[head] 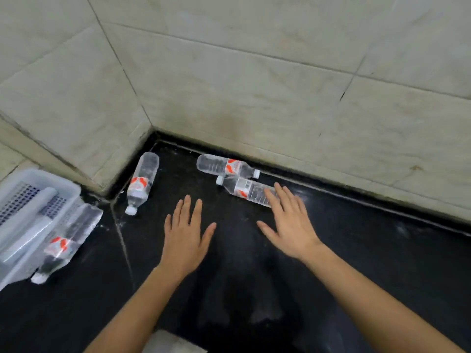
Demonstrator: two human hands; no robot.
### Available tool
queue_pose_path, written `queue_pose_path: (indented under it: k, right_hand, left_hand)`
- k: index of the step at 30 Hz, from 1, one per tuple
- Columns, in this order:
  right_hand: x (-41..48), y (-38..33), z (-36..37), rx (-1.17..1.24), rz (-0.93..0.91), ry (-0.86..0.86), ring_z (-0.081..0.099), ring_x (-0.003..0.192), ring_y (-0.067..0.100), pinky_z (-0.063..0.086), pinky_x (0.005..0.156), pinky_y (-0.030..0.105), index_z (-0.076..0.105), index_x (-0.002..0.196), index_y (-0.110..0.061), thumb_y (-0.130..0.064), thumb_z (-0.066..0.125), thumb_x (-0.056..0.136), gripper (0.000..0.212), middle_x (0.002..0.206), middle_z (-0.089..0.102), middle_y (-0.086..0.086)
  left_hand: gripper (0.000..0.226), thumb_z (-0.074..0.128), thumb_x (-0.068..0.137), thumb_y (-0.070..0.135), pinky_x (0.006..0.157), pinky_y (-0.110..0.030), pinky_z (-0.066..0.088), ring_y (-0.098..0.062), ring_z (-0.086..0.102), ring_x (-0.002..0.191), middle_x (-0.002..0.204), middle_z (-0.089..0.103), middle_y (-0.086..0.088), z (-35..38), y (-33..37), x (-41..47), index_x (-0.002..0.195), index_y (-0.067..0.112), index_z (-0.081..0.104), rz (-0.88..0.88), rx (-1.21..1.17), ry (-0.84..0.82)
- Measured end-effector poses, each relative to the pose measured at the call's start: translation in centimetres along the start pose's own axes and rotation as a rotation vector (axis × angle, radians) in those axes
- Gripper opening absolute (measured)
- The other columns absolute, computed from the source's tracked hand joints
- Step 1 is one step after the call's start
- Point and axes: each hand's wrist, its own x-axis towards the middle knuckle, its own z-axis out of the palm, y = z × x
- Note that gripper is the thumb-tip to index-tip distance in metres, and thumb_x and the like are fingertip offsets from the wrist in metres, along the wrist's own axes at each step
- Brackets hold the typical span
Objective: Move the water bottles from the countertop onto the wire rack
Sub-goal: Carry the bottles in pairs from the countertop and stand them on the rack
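Left hand point(186, 235) flat, fingers spread, empty; right hand point(288, 225) likewise, fingertips over near bottle point(248, 191). Four bottles point(141, 182) lie on counter point(254, 276), one against basket point(63, 184). Likely light, thin, slick, roll-prone: grip mid-body at label.

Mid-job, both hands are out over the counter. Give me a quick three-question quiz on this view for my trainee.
1. True or false: the left hand is gripping a bottle.
2. The right hand has its fingers reaching over which bottle? A) the corner bottle; B) the bottle at far left; C) the nearer bottle of the pair by the back wall.
3. Fill in: ____ bottles with red-and-white labels are in view.

Key: 1 false, as both hands are flat and hold nothing. 2 C. 3 four, all lying on their sides.
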Motion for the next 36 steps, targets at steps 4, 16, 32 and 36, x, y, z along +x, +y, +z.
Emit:
queue_pose_path:
  k: [4, 16, 32, 36]
  right_hand:
    - [3.3, -0.7, 1.0, -0.022, 0.125, -0.130, 0.006, 0.159, 0.031, 0.008, 0.127, 0.047, 0.006, 0.163, -0.019, -0.055, 0.045, 0.101, 0.082, 0.172, 0.003, 0.013]
    - [13.4, -1.2, 6.7, 0.078, 0.260, -0.295, -0.002, 0.159, 0.029, 0.000, 0.126, 0.051, -0.009, 0.162, -0.014, -0.038, 0.061, 0.098, 0.098, 0.172, 0.000, 0.009]
    - [11.6, 3.4, 8.6, 0.114, 0.324, -0.389, 0.038, 0.137, 0.034, 0.035, 0.114, 0.055, 0.011, 0.163, -0.030, -0.032, 0.063, 0.099, 0.082, 0.158, 0.034, 0.006]
    - [8.4, 3.2, 8.5, 0.136, 0.331, -0.425, 0.040, 0.137, 0.035, 0.034, 0.116, 0.052, 0.014, 0.163, -0.030, -0.035, 0.064, 0.097, 0.083, 0.157, 0.036, 0.006]
  left_hand:
    - [0.075, 0.030, 0.100, 0.057, 0.118, -0.061, 0.028, -0.038, 0.021, 0.154, 0.166, 0.023, -0.021, 0.1, -2.8, 5.9, 0.158, 0.010, 0.030, 0.137, 0.077, -0.110]
    - [0.074, 0.052, 0.101, 0.043, 0.123, -0.060, 0.013, -0.034, 0.007, 0.157, 0.169, 0.013, -0.015, 0.8, -1.8, 20.9, 0.161, 0.015, 0.019, 0.320, 0.130, -0.236]
    - [0.068, 0.072, 0.085, 0.033, 0.108, -0.055, 0.034, -0.041, 0.043, 0.131, 0.144, 0.048, -0.017, 6.5, 2.0, 27.8, 0.145, 0.019, 0.044, 0.273, 0.252, -0.326]
    - [0.062, 0.073, 0.083, 0.048, 0.096, -0.049, 0.047, -0.042, 0.052, 0.118, 0.130, 0.058, -0.019, 6.1, 2.1, 25.9, 0.131, 0.015, 0.051, 0.189, 0.149, -0.373]
